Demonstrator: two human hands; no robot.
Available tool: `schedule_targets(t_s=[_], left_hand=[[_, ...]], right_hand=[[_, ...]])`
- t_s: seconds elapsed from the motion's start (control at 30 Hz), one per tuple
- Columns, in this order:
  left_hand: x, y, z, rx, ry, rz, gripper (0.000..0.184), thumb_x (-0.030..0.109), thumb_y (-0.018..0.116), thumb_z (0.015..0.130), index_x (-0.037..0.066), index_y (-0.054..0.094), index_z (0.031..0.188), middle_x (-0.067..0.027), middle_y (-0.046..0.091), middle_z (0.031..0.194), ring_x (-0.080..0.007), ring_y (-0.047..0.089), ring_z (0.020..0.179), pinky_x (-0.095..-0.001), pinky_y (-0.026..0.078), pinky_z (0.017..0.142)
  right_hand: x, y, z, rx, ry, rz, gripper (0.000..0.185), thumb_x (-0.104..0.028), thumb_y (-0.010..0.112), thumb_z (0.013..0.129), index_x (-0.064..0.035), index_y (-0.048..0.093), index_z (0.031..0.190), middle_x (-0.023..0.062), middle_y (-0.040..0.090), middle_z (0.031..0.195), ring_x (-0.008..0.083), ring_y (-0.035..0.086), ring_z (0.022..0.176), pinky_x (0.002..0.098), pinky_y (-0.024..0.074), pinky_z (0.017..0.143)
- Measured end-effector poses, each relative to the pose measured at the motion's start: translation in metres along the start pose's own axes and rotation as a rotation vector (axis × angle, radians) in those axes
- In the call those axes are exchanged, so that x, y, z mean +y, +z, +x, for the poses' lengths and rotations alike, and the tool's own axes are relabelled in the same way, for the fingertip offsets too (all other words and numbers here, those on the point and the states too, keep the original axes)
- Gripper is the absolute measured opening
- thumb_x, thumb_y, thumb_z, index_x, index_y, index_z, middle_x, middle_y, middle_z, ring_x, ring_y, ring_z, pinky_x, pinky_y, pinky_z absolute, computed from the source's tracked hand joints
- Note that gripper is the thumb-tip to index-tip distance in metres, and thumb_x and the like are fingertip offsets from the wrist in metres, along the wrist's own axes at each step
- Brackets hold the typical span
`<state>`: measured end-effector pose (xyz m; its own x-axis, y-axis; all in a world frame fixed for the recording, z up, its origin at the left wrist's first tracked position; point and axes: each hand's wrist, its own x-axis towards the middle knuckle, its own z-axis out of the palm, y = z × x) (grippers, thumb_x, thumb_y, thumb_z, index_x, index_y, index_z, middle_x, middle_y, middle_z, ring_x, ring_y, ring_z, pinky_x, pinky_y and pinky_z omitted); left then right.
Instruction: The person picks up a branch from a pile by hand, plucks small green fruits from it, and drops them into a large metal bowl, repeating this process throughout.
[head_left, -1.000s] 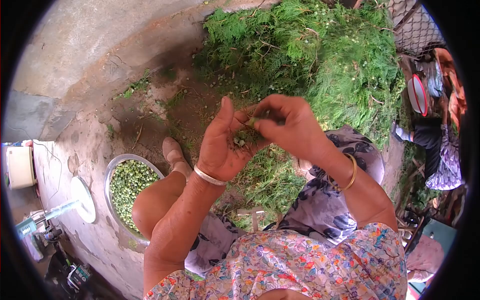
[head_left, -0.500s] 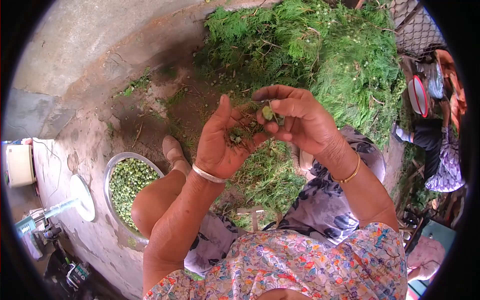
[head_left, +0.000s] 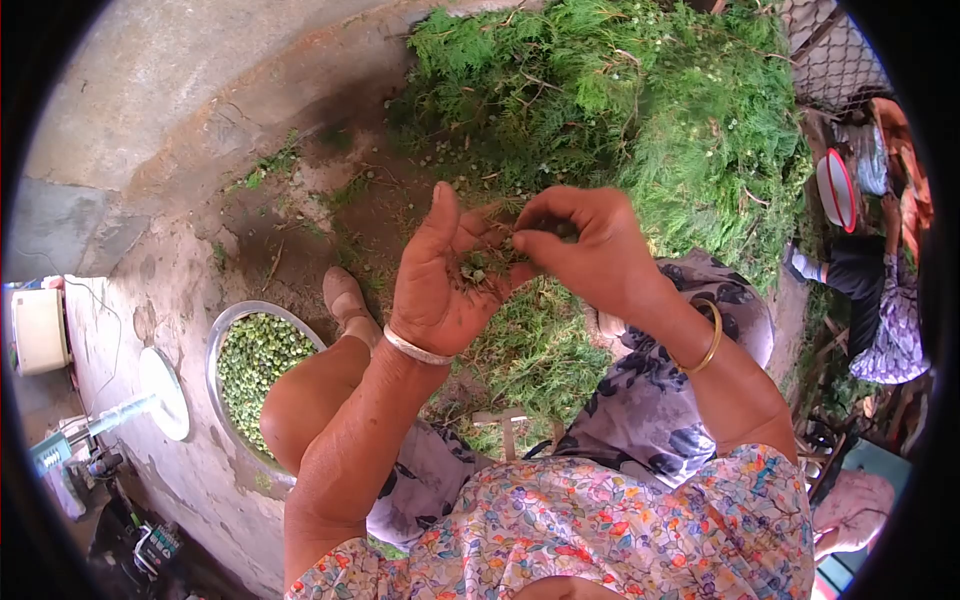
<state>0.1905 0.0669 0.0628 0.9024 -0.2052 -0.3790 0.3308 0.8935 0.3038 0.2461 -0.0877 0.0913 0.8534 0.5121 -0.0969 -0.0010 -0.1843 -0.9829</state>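
Left hand, head view: one hand (head_left: 432,295), palm up and cupped, fingers apart, thumb raised; right of the metal basin.
In the palm: a small heap of knobby green cones (head_left: 474,274) and dry bits, too fine to count.
Right hand: one hand (head_left: 605,255) beside the left fingers, farther right of the basin; thumb and forefinger drawn close, though I cannot tell whether they pinch anything.
Metal basin: one, round, smooth-rimmed (head_left: 213,350), holding a broad layer of green cones (head_left: 262,365) beyond counting.
Conifer branches: one large feathery heap (head_left: 600,90), above and right of the basin.
Bangles: two, one whitish (head_left: 417,350), one gold-coloured (head_left: 714,340), both right of the basin.
Bowl: one, white with a red rim (head_left: 835,190), far right of the basin; contents unclear.
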Motion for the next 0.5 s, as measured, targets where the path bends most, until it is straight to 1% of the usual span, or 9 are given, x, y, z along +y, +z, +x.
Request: schedule_targets(t_s=[0.03, 0.1, 0.13, 0.23, 0.3, 0.33, 0.4, 0.43, 0.5], left_hand=[[0.000, -0.002, 0.001, -0.066, -0.014, -0.015, 0.069, 0.054, 0.044, 0.091, -0.009, 0.047, 0.118, -0.0199, 0.057, 0.112, -0.0274, 0.057, 0.102, -0.0424, 0.047, 0.092], [-0.002, 0.004, 0.000, -0.053, -0.012, -0.002, 0.063, 0.052, 0.045, 0.091, -0.006, 0.050, 0.114, -0.0170, 0.058, 0.109, -0.0252, 0.058, 0.100, -0.0404, 0.049, 0.088], [-0.003, 0.007, -0.001, -0.039, -0.009, 0.010, 0.058, 0.051, 0.046, 0.091, -0.004, 0.053, 0.111, -0.0141, 0.060, 0.105, -0.0229, 0.059, 0.097, -0.0383, 0.051, 0.084], [-0.005, 0.006, -0.001, 0.033, -0.033, 0.060, 0.062, 0.052, 0.044, 0.092, -0.005, 0.053, 0.112, -0.0148, 0.059, 0.106, -0.0235, 0.059, 0.096, -0.0377, 0.050, 0.086], [-0.005, 0.012, -0.002, 0.015, -0.041, 0.036, 0.063, 0.053, 0.043, 0.092, -0.006, 0.052, 0.112, -0.0150, 0.059, 0.106, -0.0241, 0.059, 0.095, -0.0377, 0.050, 0.086], [-0.005, 0.014, -0.002, -0.004, -0.048, 0.011, 0.064, 0.054, 0.043, 0.092, -0.006, 0.052, 0.112, -0.0153, 0.059, 0.105, -0.0247, 0.060, 0.095, -0.0377, 0.050, 0.086], [-0.002, 0.006, 0.000, -0.026, -0.049, 0.007, 0.068, 0.055, 0.043, 0.091, -0.009, 0.048, 0.116, -0.0181, 0.058, 0.108, -0.0279, 0.059, 0.098, -0.0389, 0.050, 0.088], [-0.001, 0.002, 0.002, -0.048, -0.049, 0.003, 0.072, 0.056, 0.043, 0.090, -0.011, 0.045, 0.119, -0.0210, 0.056, 0.110, -0.0310, 0.058, 0.101, -0.0402, 0.049, 0.090], [-0.002, -0.002, 0.006, -0.098, -0.036, -0.014, 0.072, 0.055, 0.043, 0.090, -0.011, 0.045, 0.119, -0.0208, 0.056, 0.108, -0.0318, 0.059, 0.098, -0.0399, 0.049, 0.089]], right_hand=[[0.005, 0.000, 0.000, 0.001, 0.001, 0.000, 0.019, -0.015, 0.069, 0.077, 0.0010, 0.061, 0.072, 0.0087, 0.060, 0.060, 0.0176, 0.062, 0.057, 0.0320, 0.0456, 0.047], [0.012, -0.003, 0.001, -0.003, -0.348, -0.567, 0.013, -0.010, 0.067, 0.071, 0.0014, 0.062, 0.075, 0.0173, 0.061, 0.065, 0.0310, 0.063, 0.060, 0.0393, 0.0486, 0.054], [0.011, -0.003, 0.001, -0.003, -0.347, -0.567, 0.013, -0.010, 0.067, 0.071, 0.0014, 0.062, 0.075, 0.0173, 0.061, 0.065, 0.0310, 0.063, 0.060, 0.0393, 0.0486, 0.054], [0.006, -0.005, 0.000, -0.036, -0.196, -0.636, 0.012, -0.007, 0.063, 0.067, 0.0003, 0.063, 0.077, 0.0219, 0.060, 0.070, 0.0394, 0.059, 0.065, 0.0431, 0.0491, 0.058], [0.003, -0.005, 0.001, -0.047, -0.069, -0.525, 0.010, -0.004, 0.063, 0.073, 0.0056, 0.061, 0.077, 0.0142, 0.064, 0.069, 0.0200, 0.065, 0.059, 0.0300, 0.0493, 0.052], [0.002, -0.005, 0.002, -0.045, -0.067, -0.526, 0.010, -0.004, 0.063, 0.073, 0.0056, 0.061, 0.077, 0.0142, 0.064, 0.069, 0.0200, 0.065, 0.059, 0.0300, 0.0493, 0.052], [-0.002, -0.006, 0.004, -0.039, 0.115, 0.040, 0.012, -0.007, 0.056, 0.074, 0.0031, 0.061, 0.077, 0.0092, 0.061, 0.063, 0.0170, 0.061, 0.057, 0.0296, 0.0445, 0.046], [-0.007, -0.010, 0.006, -0.042, 0.114, 0.040, 0.012, -0.007, 0.056, 0.074, 0.0031, 0.061, 0.077, 0.0092, 0.061, 0.063, 0.0170, 0.061, 0.057, 0.0296, 0.0445, 0.046], [-0.019, -0.022, 0.007, -0.121, 0.312, 0.371, 0.015, -0.009, 0.055, 0.077, 0.0035, 0.061, 0.084, 0.0046, 0.061, 0.068, 0.0066, 0.054, 0.057, 0.0210, 0.0379, 0.043]])
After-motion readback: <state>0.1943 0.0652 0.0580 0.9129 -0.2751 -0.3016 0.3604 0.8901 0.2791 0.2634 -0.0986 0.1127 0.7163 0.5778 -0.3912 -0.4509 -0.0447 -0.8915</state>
